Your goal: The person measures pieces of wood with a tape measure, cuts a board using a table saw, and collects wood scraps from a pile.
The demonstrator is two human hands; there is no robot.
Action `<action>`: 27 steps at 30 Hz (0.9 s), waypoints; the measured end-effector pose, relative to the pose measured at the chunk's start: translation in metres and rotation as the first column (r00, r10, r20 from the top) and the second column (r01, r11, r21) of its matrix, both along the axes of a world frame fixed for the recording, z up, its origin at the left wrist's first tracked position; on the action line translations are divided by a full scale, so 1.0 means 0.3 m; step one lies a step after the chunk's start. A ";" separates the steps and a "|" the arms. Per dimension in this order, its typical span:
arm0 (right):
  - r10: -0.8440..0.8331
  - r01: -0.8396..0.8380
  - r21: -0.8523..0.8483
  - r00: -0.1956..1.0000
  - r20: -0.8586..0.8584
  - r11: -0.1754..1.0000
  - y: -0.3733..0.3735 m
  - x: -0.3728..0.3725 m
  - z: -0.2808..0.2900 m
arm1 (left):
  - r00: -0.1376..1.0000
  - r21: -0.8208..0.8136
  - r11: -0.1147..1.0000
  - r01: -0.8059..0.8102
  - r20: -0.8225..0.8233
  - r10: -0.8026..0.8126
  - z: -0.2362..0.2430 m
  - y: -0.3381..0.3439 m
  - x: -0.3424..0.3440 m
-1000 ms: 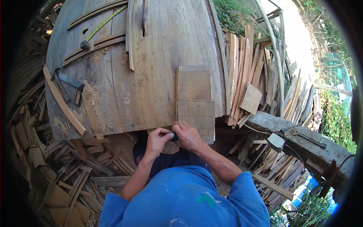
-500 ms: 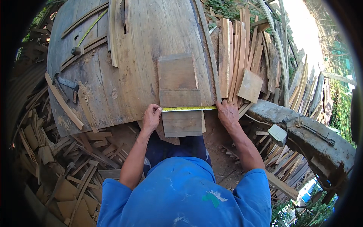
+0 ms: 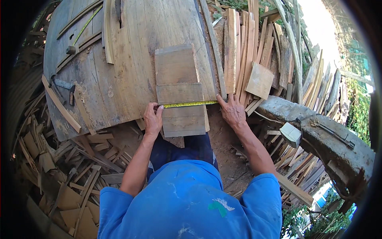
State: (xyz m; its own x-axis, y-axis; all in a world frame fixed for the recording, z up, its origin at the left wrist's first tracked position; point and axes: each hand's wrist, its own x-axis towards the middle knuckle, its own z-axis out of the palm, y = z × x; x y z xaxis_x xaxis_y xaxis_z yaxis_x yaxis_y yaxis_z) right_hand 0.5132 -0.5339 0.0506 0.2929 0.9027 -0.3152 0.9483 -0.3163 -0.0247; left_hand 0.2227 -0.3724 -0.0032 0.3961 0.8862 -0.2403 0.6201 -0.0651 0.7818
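Observation:
A yellow strip of measuring tape (image 3: 187,104) is stretched from side to side across stacked short wooden boards. My left hand (image 3: 152,118) pinches its left end, just beyond the boards' left edge. At the other end, my right hand (image 3: 234,112) grips the tape near the index finger; the thumb is hidden underneath. Beneath the tape, a short board (image 3: 184,121) juts over the near edge of the large wooden tabletop (image 3: 135,67). A narrow board (image 3: 180,93) lies just past the tape, and a wider board (image 3: 175,63) extends farther away.
A square (image 3: 63,83) with a dark handle lies on the tabletop's left, beside loose wooden strips (image 3: 61,104). Offcuts (image 3: 81,195) cover the ground at left. Upright planks (image 3: 242,51) and a concrete beam (image 3: 318,127) with a pale box (image 3: 290,134) stand at right.
The view has shifted, so the tabletop and boards sit farther left and higher. My left thumb now shows raised against the tape's end. Both hands keep the tape across the boards.

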 end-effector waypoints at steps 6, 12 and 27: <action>-0.026 0.022 0.087 0.999 0.044 0.996 -0.006 -0.015 -0.018 | 0.994 0.100 0.990 0.103 -0.030 -0.101 -0.023 0.007 -0.025; -0.043 0.032 0.160 0.997 0.066 0.987 -0.022 -0.021 -0.024 | 0.987 0.154 0.976 0.154 -0.062 -0.146 -0.006 0.011 -0.018; -0.025 0.017 0.137 0.998 0.064 0.990 -0.014 -0.013 -0.047 | 0.981 0.036 0.984 0.174 -0.092 -0.170 0.006 0.028 -0.009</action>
